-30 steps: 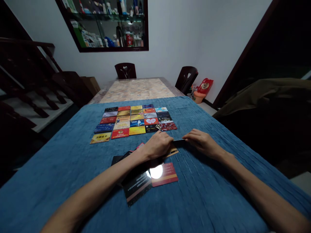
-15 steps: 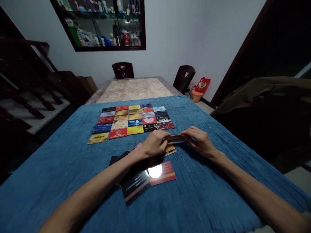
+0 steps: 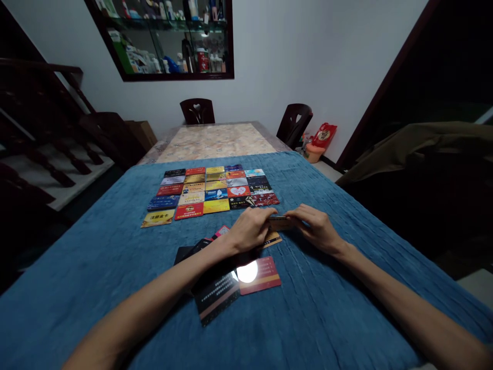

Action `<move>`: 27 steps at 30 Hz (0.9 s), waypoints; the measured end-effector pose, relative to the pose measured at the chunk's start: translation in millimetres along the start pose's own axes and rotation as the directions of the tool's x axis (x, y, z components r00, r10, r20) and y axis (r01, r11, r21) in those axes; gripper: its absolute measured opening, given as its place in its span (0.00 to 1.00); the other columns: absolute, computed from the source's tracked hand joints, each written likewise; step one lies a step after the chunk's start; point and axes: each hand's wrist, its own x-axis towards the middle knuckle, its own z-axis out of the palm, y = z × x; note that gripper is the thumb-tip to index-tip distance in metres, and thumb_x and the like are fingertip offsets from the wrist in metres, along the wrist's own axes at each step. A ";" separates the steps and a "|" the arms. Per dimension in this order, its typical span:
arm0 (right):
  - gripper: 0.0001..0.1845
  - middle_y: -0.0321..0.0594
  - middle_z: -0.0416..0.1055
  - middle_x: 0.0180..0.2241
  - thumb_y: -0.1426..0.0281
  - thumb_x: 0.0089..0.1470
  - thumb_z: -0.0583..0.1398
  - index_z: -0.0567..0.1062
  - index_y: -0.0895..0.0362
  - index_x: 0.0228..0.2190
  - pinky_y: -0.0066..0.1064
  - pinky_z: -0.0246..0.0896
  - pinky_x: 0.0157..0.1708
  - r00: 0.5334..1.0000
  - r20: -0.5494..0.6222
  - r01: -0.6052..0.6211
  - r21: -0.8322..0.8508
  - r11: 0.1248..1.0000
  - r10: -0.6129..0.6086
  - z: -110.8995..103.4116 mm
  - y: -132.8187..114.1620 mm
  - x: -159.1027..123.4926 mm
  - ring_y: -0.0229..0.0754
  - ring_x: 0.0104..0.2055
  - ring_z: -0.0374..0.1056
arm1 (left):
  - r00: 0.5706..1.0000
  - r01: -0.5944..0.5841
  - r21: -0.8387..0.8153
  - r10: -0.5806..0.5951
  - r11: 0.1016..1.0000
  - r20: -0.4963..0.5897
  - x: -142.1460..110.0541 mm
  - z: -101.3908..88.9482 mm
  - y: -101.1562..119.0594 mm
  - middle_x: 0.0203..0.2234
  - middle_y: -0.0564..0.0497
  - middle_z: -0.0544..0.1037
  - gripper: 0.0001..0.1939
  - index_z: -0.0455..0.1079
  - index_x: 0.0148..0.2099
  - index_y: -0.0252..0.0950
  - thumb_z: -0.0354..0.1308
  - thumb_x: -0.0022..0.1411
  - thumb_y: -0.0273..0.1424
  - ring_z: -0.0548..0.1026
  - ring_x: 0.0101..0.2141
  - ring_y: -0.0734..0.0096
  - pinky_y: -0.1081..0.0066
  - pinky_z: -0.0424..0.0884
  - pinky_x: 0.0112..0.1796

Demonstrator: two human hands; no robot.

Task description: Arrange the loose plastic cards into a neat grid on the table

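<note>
Between my two hands a brown plastic card (image 3: 280, 223) is held up on edge, tilted. My left hand (image 3: 250, 228) pinches its left end, and the fingers of my right hand (image 3: 314, 224) close on its right end. Below my left hand lie loose cards: a red card (image 3: 261, 277) with a bright light reflection, a black card (image 3: 217, 298), and a yellowish card (image 3: 274, 239) partly covered by that hand. A pink-edged card (image 3: 221, 232) pokes out behind my left wrist. Beyond the hands, several cards lie in rows, with a yellow card (image 3: 157, 218) at the near left corner.
A blue cloth (image 3: 339, 308) covers the near part of the table, and a patterned tabletop (image 3: 219, 141) shows beyond it. Dark chairs (image 3: 197, 111) stand at the far end. Draped brown fabric (image 3: 423, 144) is at the right, a stair railing (image 3: 38, 128) at the left.
The right hand has shifted slightly left, closer to my left hand, and the held card has tipped a little so more of its face shows. The loose cards lie as before.
</note>
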 end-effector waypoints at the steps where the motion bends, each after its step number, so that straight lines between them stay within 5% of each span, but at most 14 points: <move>1: 0.12 0.42 0.76 0.31 0.66 0.66 0.53 0.78 0.53 0.39 0.35 0.68 0.32 1.000 -0.002 0.007 -0.003 1.000 -0.007 0.2 -0.3 0.0 0.43 0.33 0.71 | 1.000 -0.004 0.023 0.003 1.000 0.012 -0.3 0.3 0.6 0.46 0.43 0.80 0.19 0.66 0.55 0.34 0.52 0.61 0.21 0.77 0.45 0.61 0.61 0.71 0.47; 15: 0.11 0.44 0.76 0.40 0.70 0.64 0.56 0.70 0.54 0.48 0.36 0.71 0.37 0.999 0.021 0.042 -0.089 0.995 -0.041 8.8 2.8 -5.9 0.45 0.39 0.74 | 0.996 0.055 0.270 -0.070 0.961 0.047 -0.4 -0.3 -2.4 0.39 0.43 0.78 0.17 0.66 0.52 0.33 0.49 0.62 0.21 0.74 0.41 0.59 0.61 0.68 0.44; 27: 0.19 0.47 0.74 0.42 0.68 0.61 0.58 0.65 0.55 0.53 0.42 0.69 0.39 0.999 0.052 0.022 -0.198 0.980 -0.012 20.5 3.5 -6.0 0.50 0.42 0.72 | 0.983 0.160 -0.010 -0.160 0.987 -0.085 -0.4 6.9 -15.1 0.38 0.45 0.79 0.18 0.69 0.50 0.34 0.52 0.58 0.18 0.76 0.39 0.63 0.64 0.72 0.42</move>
